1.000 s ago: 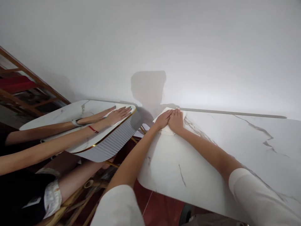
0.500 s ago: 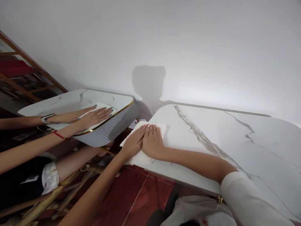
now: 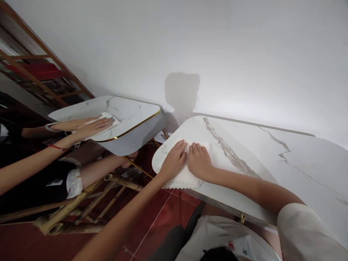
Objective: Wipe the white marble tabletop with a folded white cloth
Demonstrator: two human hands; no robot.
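Note:
A white cloth [image 3: 187,180] lies on the left end of a white marble-patterned tabletop [image 3: 261,156]. Its scalloped lower edge reaches the table's front edge. My left hand [image 3: 174,161] rests flat on the cloth's left part, fingers stretched toward the wall. Just to its right, my right hand [image 3: 200,162] presses flat on the same cloth, fingers out. A small gap of cloth shows between the two hands. Neither hand is wrapped round anything.
At left, a co-worker's hands [image 3: 95,127] lie on another white cloth [image 3: 115,122] on a second marble-patterned table [image 3: 133,105] with a gold rim. Bamboo chair parts [image 3: 65,214] stand on the red tiled floor [image 3: 152,214]. A white wall [image 3: 244,65] rises behind both tables.
My hands and the cloth have shifted right, further onto the tabletop, and my hands have come slightly apart. The co-worker's hands and cloth have moved back from their table's gold-rimmed edge.

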